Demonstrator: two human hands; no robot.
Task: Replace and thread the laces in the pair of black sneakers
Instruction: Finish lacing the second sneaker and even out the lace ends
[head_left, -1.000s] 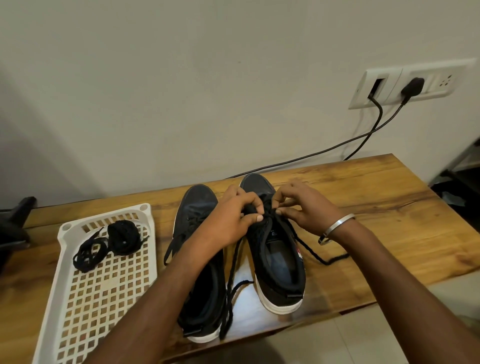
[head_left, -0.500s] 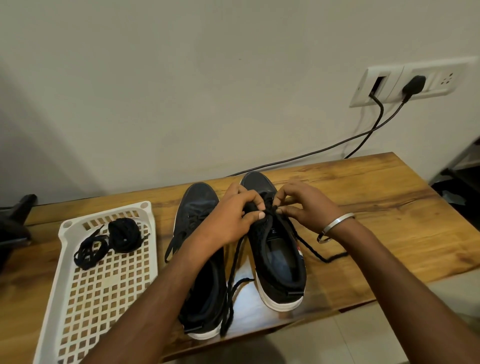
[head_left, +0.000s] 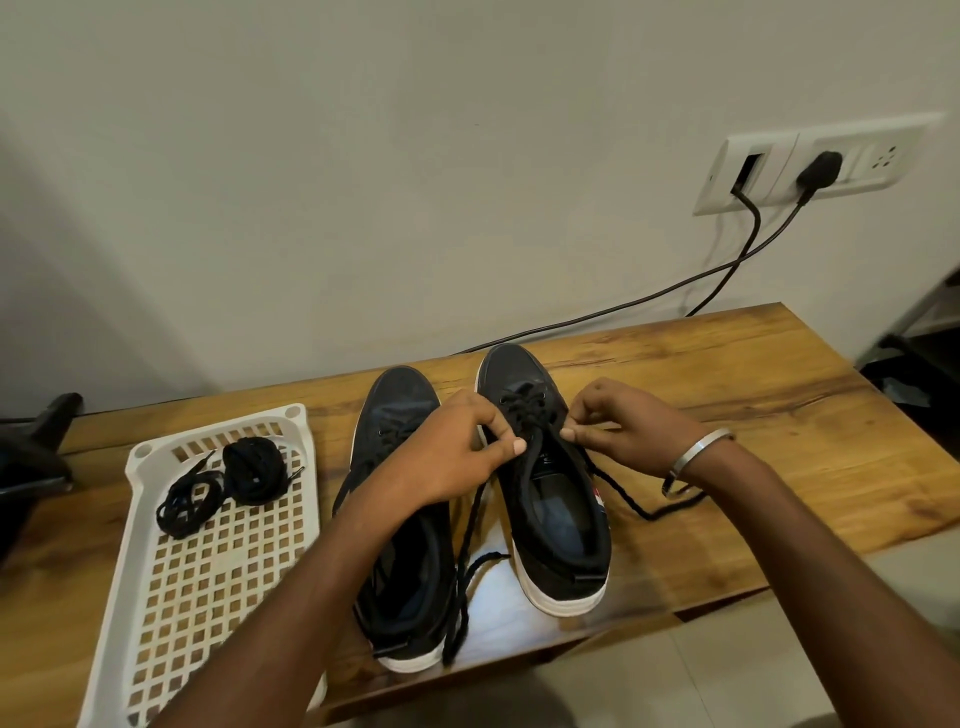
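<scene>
1. Threading is the step in hand, by my reading: both hands are at the upper eyelets of the right shoe (head_left: 558, 514), which stands heel toward the person, toe toward the wall.
2. Nearest the person, below the left hand (head_left: 457, 457), a loose lace end (head_left: 465, 577) hangs down between the two shoes and trails past the heels to the table (head_left: 779, 467) edge.
3. The left hand has thumb and fingers curled in a pinch at the shoe's left eyelet row; it seems to hold the lace there, though the strand itself is hard to pick out against the black upper.
4. The right hand (head_left: 623, 431), a bangle (head_left: 693, 460) on its wrist, pinches with thumb and forefinger at the right eyelet row. Another lace end (head_left: 623, 491) runs from under it and curls on the table beside the wrist.
5. Just beyond the fingertips, lacing (head_left: 524, 402) already crosses the lower eyelets toward the toe.
6. Under the left forearm sits the left shoe (head_left: 402, 415), touching or nearly touching its mate; how far it is laced I cannot tell.
7. Well left of the left hand, a white tray (head_left: 156, 597) holds two bundles of black laces (head_left: 228, 480).
8. Next, I would judge, one end must be fed through the following eyelet and drawn snug, with both ends kept even; the tip is small, so it calls for a fine pinch.
9. Farthest off, cables (head_left: 649, 296) run from a wall socket (head_left: 810, 163) down behind the table.
</scene>
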